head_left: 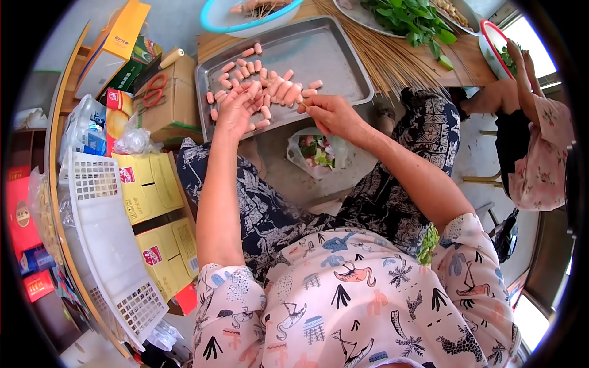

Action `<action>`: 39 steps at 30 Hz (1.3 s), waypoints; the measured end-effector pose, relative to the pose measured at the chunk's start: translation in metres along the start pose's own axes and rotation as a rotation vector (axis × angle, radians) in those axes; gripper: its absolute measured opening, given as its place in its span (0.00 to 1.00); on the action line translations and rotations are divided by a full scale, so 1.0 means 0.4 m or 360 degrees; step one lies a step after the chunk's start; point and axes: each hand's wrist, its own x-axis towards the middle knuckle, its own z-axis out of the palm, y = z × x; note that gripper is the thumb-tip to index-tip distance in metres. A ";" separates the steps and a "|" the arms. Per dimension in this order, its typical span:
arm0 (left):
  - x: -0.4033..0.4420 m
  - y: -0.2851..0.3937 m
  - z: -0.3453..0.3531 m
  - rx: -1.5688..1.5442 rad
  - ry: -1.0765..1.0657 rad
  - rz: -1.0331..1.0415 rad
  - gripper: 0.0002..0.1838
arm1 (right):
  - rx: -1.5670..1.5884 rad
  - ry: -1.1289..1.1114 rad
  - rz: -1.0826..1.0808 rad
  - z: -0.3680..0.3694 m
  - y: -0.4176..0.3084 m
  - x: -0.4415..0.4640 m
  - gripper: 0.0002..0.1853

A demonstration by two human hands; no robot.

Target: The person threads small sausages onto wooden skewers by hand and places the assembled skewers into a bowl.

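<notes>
Many small pink sausages [265, 113] lie scattered in a shallow metal tray [331, 46]. Over the tray's near side, my left hand [239, 105] is raised with its fingers loosely curved and partly apart; I see nothing clearly held in it. My right hand [334, 115] pinches the end of a thin wooden skewer [301, 104] at the tray's near edge. Just beyond those fingertips, a row of larger-looking sausages [286, 91] appears to line up with the skewer; how far it runs through them is hidden.
A bundle of bare skewers [383, 52] lies right of the tray. Behind stand a blue-rimmed bowl [248, 26] and a plate of green leaves [411, 18]. Scissors [153, 91] rest on a cardboard box [175, 101] at left. A plastic bag [316, 153] sits below; another person [540, 147] sits at right.
</notes>
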 end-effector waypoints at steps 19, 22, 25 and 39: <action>0.000 0.011 -0.003 -0.0320 -0.0078 0.0091 0.11 | 0.0026 -0.0172 0.0034 0.016 -0.012 -0.004 0.12; -0.002 0.010 -0.001 -0.0310 -0.0070 0.0123 0.11 | 0.0053 -0.0170 0.0043 0.017 -0.016 -0.005 0.12; 0.003 0.007 -0.006 -0.0301 -0.0089 0.0135 0.12 | 0.0049 -0.0175 0.0043 0.017 -0.014 -0.005 0.12; 0.007 0.004 -0.007 -0.0306 -0.0043 0.0154 0.12 | 0.0023 -0.0186 0.0046 0.011 -0.008 -0.002 0.10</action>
